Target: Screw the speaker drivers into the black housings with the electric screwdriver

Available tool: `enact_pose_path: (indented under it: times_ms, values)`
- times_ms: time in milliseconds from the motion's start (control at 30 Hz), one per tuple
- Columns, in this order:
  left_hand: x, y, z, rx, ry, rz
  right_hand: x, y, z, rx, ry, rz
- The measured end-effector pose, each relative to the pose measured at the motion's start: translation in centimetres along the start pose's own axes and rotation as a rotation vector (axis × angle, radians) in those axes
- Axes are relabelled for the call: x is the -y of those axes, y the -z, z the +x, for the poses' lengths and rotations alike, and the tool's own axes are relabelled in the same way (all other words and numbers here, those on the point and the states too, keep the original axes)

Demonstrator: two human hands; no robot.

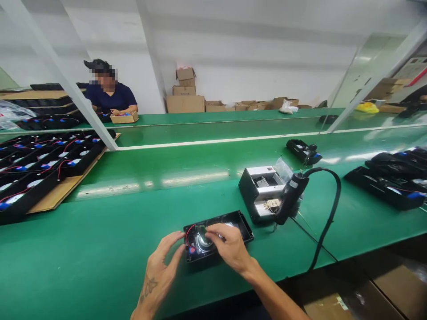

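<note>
A shallow black speaker case (245, 226) lies open side up on the green bench, a round silver-rimmed speaker (203, 243) inside it. Red wire (187, 235) loops at its left end by a small blue and red part (191, 250). My left hand (160, 264) is at that end, thumb and forefinger apart, their tips against the case's edge. Over the speaker, my right hand (230, 246) pinches a small dark piece (201, 230) that looks like a circuit board. Its far side and the tips of some fingers are hidden.
An electric screwdriver (290, 198) with a curved cable leans at a black and silver screw feeder (255, 195), right of the case. More black cases stand on cardboard (50, 195) at left and at right (383, 186). A person (111, 95) sits across the bench.
</note>
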State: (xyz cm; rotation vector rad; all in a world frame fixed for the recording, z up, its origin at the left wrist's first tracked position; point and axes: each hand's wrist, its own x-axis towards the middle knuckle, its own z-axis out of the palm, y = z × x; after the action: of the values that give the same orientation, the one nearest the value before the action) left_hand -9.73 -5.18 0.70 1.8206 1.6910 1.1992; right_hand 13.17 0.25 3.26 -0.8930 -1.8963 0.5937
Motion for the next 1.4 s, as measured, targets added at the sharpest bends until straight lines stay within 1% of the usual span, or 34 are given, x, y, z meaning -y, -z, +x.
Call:
enact_pose_path:
  times_ms: [67,100,133,200,300,433,600,700,800,933,1067,1167,1300,1400]
  values:
    - [-0.4,-0.2,-0.1,0.003,-0.04,0.018,0.2,2.1,0.5,0.228,0.127,-0.15]
    - [-0.6,-0.3,-0.1,0.021,-0.071,0.029,0.3,3.1,0.6,0.342,0.175,-0.255]
    - [-0.8,-0.5,-0.1,0.048,-0.1,0.04,0.4,3.9,0.7,0.436,0.193,-0.357]
    - [-1.4,-0.8,0.1,0.112,-0.143,0.062,0.5,4.9,0.6,0.555,0.163,-0.493]
    - [-1.9,-1.3,0.7,0.194,-0.199,0.079,0.4,4.6,0.4,0.655,0.125,-0.522]
    - [-1.8,-2.0,1.3,0.296,-0.284,0.132,0.3,3.8,0.6,0.692,0.106,-0.511]
    - [-1.9,-2.7,1.1,0.353,-0.309,0.27,0.8,4.4,1.4,0.794,0.082,-0.558]
    - [-2.3,-3.2,1.0,0.346,-0.315,0.324,1.1,4.6,1.6,0.856,0.095,-0.591]
    - [-2.3,-3.9,0.8,0.331,-0.355,0.354,1.0,4.5,1.7,0.891,0.104,-0.604]
    - [-2.0,-4.6,0.6,0.306,-0.404,0.384,0.7,4.7,2.0,0.908,0.089,-0.537]
    - [-2.4,-4.3,0.6,0.322,-0.412,0.386,1.1,5.0,2.1,0.91,0.093,-0.498]
    - [-2.8,-4.1,0.7,0.305,-0.4,0.353,1.4,4.9,1.9,0.895,0.083,-0.5]
    - [-3.0,-4.1,0.6,0.303,-0.408,0.35,1.0,4.6,1.5,0.879,0.039,-0.471]
    - [-2.9,-4.0,1.5,0.336,-0.404,0.332,0.6,4.4,1.7,0.899,0.026,-0.478]
